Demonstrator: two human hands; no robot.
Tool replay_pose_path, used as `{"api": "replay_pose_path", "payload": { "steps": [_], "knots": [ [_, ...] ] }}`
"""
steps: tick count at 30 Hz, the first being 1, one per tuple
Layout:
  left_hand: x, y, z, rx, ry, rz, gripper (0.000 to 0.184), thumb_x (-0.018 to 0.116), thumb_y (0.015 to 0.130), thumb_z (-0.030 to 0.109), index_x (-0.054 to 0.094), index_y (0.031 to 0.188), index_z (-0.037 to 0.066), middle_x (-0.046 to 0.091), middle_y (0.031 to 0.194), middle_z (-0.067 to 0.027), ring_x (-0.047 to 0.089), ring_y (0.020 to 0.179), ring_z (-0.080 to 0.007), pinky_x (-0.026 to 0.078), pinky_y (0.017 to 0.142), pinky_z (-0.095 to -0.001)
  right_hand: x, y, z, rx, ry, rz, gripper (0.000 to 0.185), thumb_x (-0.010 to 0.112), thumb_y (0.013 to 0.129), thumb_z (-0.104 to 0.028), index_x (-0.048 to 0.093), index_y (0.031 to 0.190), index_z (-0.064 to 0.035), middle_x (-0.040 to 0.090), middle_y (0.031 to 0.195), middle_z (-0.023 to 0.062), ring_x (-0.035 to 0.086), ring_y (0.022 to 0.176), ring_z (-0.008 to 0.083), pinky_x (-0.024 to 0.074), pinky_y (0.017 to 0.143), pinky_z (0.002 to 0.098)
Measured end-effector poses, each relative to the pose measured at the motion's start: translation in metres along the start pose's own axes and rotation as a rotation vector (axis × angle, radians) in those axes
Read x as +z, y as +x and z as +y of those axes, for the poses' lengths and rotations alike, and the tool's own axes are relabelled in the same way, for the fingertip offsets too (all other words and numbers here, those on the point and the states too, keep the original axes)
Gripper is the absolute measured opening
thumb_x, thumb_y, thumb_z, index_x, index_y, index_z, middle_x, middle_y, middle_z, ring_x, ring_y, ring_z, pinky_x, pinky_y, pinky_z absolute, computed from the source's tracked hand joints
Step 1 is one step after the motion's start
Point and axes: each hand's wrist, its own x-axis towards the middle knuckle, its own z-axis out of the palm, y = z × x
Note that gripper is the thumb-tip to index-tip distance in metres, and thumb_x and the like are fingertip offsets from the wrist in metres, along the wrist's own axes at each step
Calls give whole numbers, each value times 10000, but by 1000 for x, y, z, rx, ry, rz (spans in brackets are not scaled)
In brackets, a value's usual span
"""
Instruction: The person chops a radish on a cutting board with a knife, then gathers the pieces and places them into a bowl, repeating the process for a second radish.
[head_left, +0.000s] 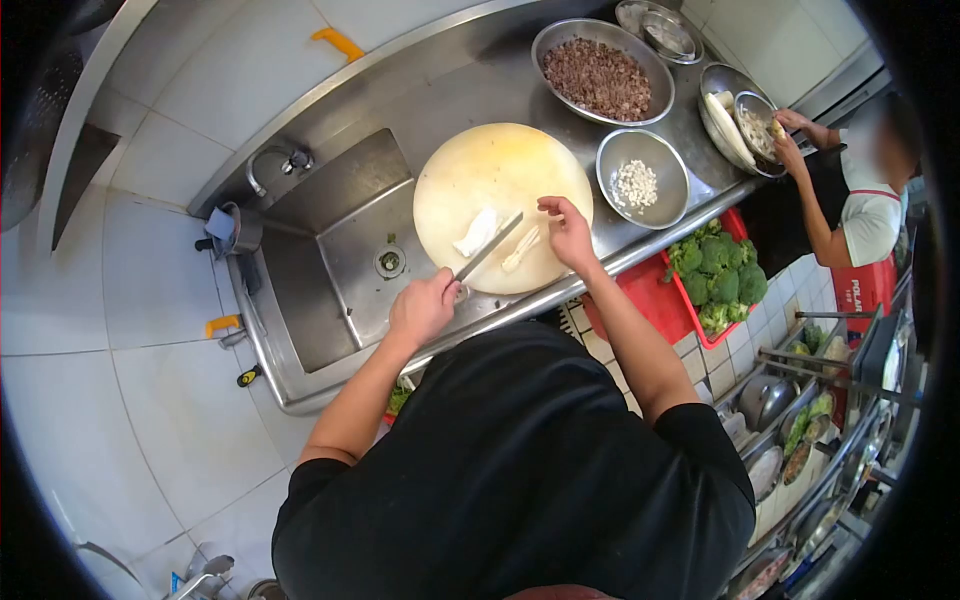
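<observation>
Left fingers (447, 284) gripping knife (490, 246), blade diagonal, tip pointing forward-right

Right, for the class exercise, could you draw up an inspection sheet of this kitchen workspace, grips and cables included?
Surface: round cream cutting board, partly over a stainless-steel sink basin.
Job's things: straight silver-bladed knife; irregular white piece and pale elongated strips on the board.
Clutter: small scraps at the round metal drain.
Grips: left hand holds the knife; right hand, near the strips, looks empty.
Cables: nothing seen.
Surroundings: round metal bowls, one of white diced pieces, one of reddish-brown chopped food; green broccoli in a red plastic basket; a co-worker's hands at the right.
</observation>
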Motion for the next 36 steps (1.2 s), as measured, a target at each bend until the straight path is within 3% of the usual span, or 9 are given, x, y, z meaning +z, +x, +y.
{"api": "replay_pose_path", "payload": {
  "steps": [4, 8, 12, 16, 21, 24, 27, 31, 36],
  "knots": [
    [0, -5, -6, 68, 141, 68, 197, 694, 927, 279, 619, 1006, 114, 712, 844, -176, 706, 791, -416, 555, 677, -545, -17, 33, -40, 126, -23, -374, 343, 744, 922, -220, 746, 1216, -43, 764, 1127, 97, 686, 1004, 189, 527, 963, 323],
    [2, -8, -12, 178, 184, 157, 205, 743, 861, 261, 639, 990, 142, 698, 875, -121, 712, 791, -383, 568, 673, -518, 0, 41, -68, 305, -162, -854, 362, 797, 908, -205, 740, 1215, -23, 766, 1087, 74, 689, 971, 143, 529, 924, 286],
    [-7, -16, -10, 195, 184, 136, 200, 740, 879, 266, 662, 1011, 137, 711, 884, -128, 711, 796, -379, 568, 669, -489, 16, 54, -35, 292, -236, -830, 276, 800, 905, -166, 745, 1138, -29, 761, 948, 46, 679, 842, 121, 528, 775, 282],
    [-5, -17, -23, -6, -43, -6, 202, 687, 953, 293, 675, 1049, 116, 727, 905, -194, 707, 842, -408, 553, 720, -519, 13, 52, -36, 374, -106, -467, 236, 796, 899, -129, 709, 1097, -36, 735, 825, 44, 660, 804, 109, 508, 759, 284],
    [-2, -8, -38, -327, -349, -275, 253, 588, 1020, 284, 627, 1068, 38, 716, 940, -283, 696, 946, -455, 523, 838, -576, 48, 24, -17, 197, -41, -304, 122, 795, 903, -119, 690, 942, -70, 715, 795, 29, 641, 766, 114, 514, 723, 288],
    [14, 0, -38, -211, -132, -86, 272, 543, 1034, 244, 564, 1139, -6, 703, 973, -321, 690, 981, -470, 507, 868, -593, 74, -2, -24, 114, -200, -332, 113, 769, 886, -180, 745, 927, -77, 740, 837, 96, 685, 791, 227, 538, 767, 348],
    [5, 6, -31, -243, -179, -164, 266, 519, 1052, 233, 527, 1174, -4, 693, 1021, -323, 670, 970, -505, 507, 864, -596, 79, -18, -24, -423, -739, -163, 107, 720, 888, -186, 767, 933, -101, 747, 891, 107, 676, 890, 276, 530, 866, 384],
    [6, 0, -19, -143, -52, -123, 257, 503, 1048, 214, 503, 1196, 3, 687, 1010, -345, 676, 923, -525, 513, 851, -615, 79, -12, -18, -302, -746, -366, 121, 668, 880, -135, 774, 919, -92, 758, 922, 132, 683, 939, 318, 533, 904, 422],
    [-1, -11, 0, -140, -25, -105, 238, 509, 1040, 207, 500, 1176, 12, 694, 936, -346, 677, 879, -542, 518, 835, -625, 85, -18, -19, -272, -580, -285, 129, 650, 865, -114, 763, 872, -52, 739, 833, 187, 695, 849, 368, 557, 846, 460]
  ]
}}
